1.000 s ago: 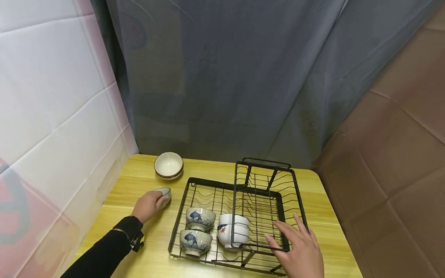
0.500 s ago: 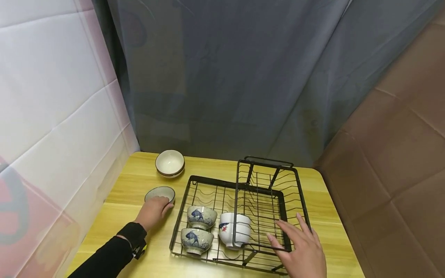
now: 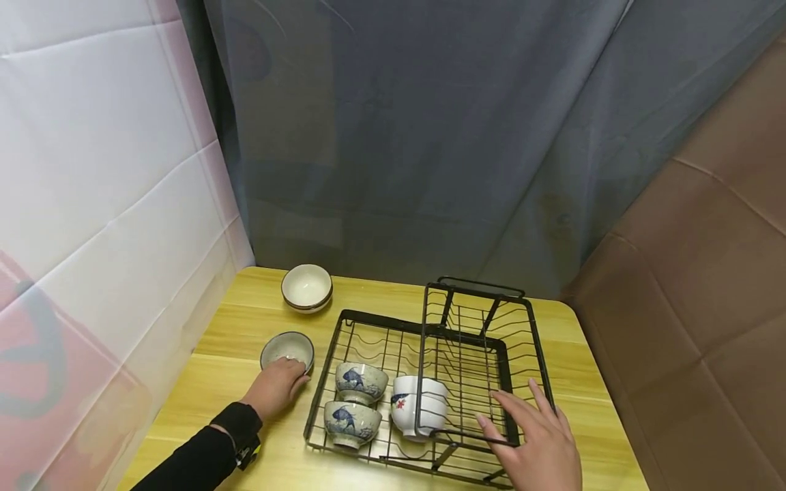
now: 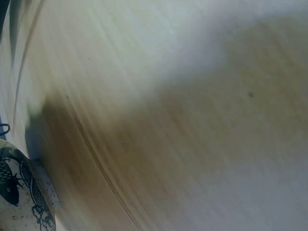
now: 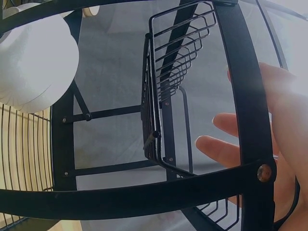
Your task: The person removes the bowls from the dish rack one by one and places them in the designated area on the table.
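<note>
At the left of the head view, my left hand (image 3: 278, 386) holds the near rim of a small grey-white bowl (image 3: 288, 346), its fingers over the rim and inside. The bowl stands upright on the table. In the left wrist view, a fish-patterned bowl (image 4: 21, 192) shows at the lower left; the hand itself is out of that view. My right hand (image 3: 540, 443) rests at the front right corner of a black two-tier dish rack (image 3: 424, 329), fingers spread and loosely bent. In the right wrist view, those fingers (image 5: 226, 151) lie behind a black rack bar.
Two fish-patterned bowls (image 3: 353, 421) lie tilted in the rack's left part. Beside them are white bowls (image 3: 424, 406), partly behind the upper tier. Further back, stacked cream bowls (image 3: 307, 286) stand on the wooden table (image 3: 233, 320). Cloth walls (image 3: 393, 170) enclose the table.
The bowl in my left hand has gone from tilted on its side to upright on the table, slightly nearer me. My right hand has stayed at the rack. The view has shifted slightly.
</note>
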`<state>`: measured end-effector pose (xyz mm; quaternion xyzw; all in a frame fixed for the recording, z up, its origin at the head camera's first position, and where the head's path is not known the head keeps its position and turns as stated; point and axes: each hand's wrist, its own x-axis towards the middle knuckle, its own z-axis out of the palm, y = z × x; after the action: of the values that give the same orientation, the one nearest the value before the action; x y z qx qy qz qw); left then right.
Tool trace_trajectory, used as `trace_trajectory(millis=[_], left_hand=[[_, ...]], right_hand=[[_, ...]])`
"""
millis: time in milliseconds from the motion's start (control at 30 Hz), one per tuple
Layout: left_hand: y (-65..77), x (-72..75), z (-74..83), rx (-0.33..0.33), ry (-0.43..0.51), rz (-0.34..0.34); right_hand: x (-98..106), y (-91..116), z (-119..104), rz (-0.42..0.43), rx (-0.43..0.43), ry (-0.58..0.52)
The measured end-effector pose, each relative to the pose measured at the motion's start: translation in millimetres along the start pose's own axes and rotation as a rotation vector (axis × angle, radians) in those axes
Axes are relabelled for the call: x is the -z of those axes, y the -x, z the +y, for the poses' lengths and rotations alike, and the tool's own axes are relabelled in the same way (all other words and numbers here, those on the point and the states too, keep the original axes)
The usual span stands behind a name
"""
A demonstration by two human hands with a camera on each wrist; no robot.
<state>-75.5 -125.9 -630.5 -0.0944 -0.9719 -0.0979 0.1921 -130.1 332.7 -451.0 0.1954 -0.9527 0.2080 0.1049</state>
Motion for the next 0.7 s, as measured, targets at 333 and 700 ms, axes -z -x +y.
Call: trace_trajectory(millis=[333, 700], left_hand=[[-2.1, 5.3, -5.3, 0.037, -0.011, -0.167], [-41.5, 47.8, 7.6, 0.114, 0.039, -0.423]], right_hand=[[0.3, 0.3, -0.4, -0.014, 0.006, -0.023], [2.9, 1.7, 0.2, -0.025, -0.004, -0.022]])
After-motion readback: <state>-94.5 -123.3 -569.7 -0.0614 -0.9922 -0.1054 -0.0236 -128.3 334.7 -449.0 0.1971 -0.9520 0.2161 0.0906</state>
